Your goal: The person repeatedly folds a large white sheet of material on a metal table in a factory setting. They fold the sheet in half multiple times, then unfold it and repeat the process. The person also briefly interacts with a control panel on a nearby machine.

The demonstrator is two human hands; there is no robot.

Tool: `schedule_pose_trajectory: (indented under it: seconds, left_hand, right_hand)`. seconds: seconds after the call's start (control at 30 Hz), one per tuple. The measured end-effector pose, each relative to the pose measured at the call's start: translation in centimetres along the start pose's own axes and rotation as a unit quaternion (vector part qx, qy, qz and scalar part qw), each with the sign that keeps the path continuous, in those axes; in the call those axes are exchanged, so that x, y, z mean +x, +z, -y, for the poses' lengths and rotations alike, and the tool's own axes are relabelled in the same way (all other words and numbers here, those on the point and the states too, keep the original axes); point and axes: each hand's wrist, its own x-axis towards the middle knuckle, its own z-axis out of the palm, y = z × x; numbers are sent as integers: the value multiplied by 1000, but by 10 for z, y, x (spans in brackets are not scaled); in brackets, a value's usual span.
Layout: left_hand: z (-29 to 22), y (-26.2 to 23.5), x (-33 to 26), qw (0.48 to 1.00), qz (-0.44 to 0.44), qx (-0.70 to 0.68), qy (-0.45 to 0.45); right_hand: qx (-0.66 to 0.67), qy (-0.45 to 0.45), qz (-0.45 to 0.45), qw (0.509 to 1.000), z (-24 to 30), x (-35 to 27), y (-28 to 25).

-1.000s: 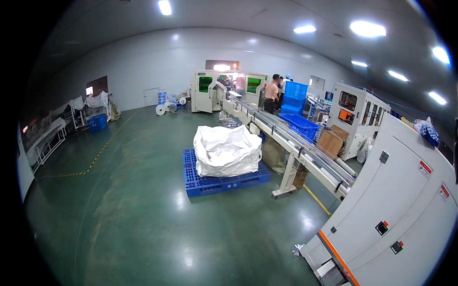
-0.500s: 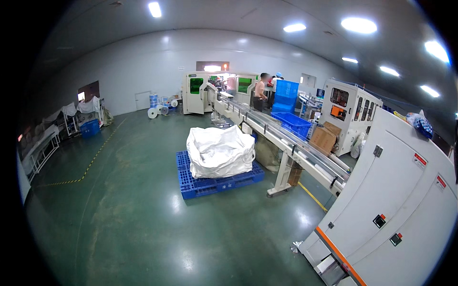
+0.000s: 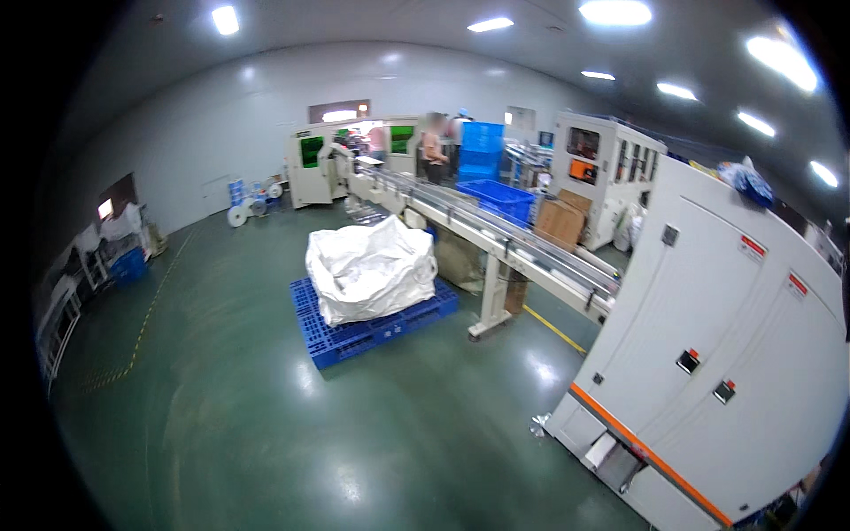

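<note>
Neither my left hand nor my right hand shows in the head view. A large white bulk bag (image 3: 376, 283), slumped and open at the top, rests on a blue plastic pallet (image 3: 363, 341) in the middle of the floor. Behind it a long conveyor (image 3: 496, 228) slopes from the far machine (image 3: 312, 170) down to a tall white cabinet (image 3: 682, 327) on the right. The cabinet has two black latches and an orange stripe near its base.
Blue crates (image 3: 496, 202) stand behind the conveyor, beside cardboard boxes (image 3: 560, 221) and another white machine (image 3: 602, 168). A person (image 3: 434, 149) stands near the far machine. White and blue rolls (image 3: 243, 211) sit by the back wall. A conveyor leg (image 3: 491, 296) meets the green floor.
My view has turned to the right, so the bag, pallet, conveyor and cabinet sit farther left in it. More of the cabinet's right side shows. My hands are out of sight in both frames.
</note>
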Motion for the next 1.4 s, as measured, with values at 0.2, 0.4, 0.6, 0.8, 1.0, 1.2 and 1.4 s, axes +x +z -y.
schedule_pose_trajectory:
  seconds: [0.2, 0.4, 0.6, 0.8, 1.0, 1.2, 1.4]
  left_hand:
    - [33, 48, 73, 982, 36, 161, 97]
    - [113, 71, 89, 982, 67, 171, 52]
    - [103, 122, 120, 929, 194, 304, 78]
    - [87, 188, 150, 835, 278, 451, 150]
    - [-26, 331, 250, 794, 336, 476, 170]
    - [-178, 502, 318, 783, 382, 443, 210]
    - [-263, 602, 362, 746, 423, 465, 219]
  right_hand:
    - [42, 109, -97, 988, -25, -40, 46]
    - [122, 296, 9, 947, -127, -99, 121]
    - [243, 460, -47, 853, -241, -200, 276]
    - [376, 460, -24, 804, -260, -275, 319]
    - [424, 511, -143, 734, -307, -335, 375]
    - [454, 586, -233, 629, -340, -387, 408]
    - [543, 593, -160, 573, -366, -396, 401]
